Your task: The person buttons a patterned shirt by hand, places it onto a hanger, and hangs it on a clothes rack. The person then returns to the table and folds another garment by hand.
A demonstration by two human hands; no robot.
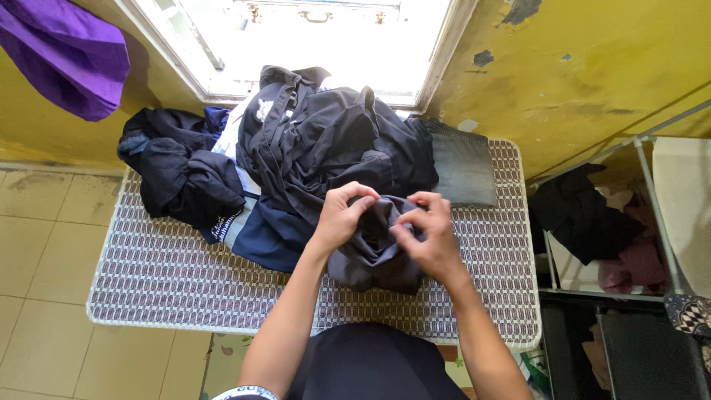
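Note:
My left hand (340,215) and my right hand (428,236) both pinch a bunched dark grey garment (372,252) over the middle of a patterned woven table (163,270). The fingertips of both hands grip folds near the garment's top, and its lower part rests on the table top. Just beyond my hands lies a heap of black and navy clothes (311,148), spread across the table's far half.
A folded grey denim piece (463,170) lies at the table's far right. A purple cloth (63,52) hangs at top left. Behind the table is a bright window (311,37). A shelf rack with dark and pink clothes (600,230) stands on the right.

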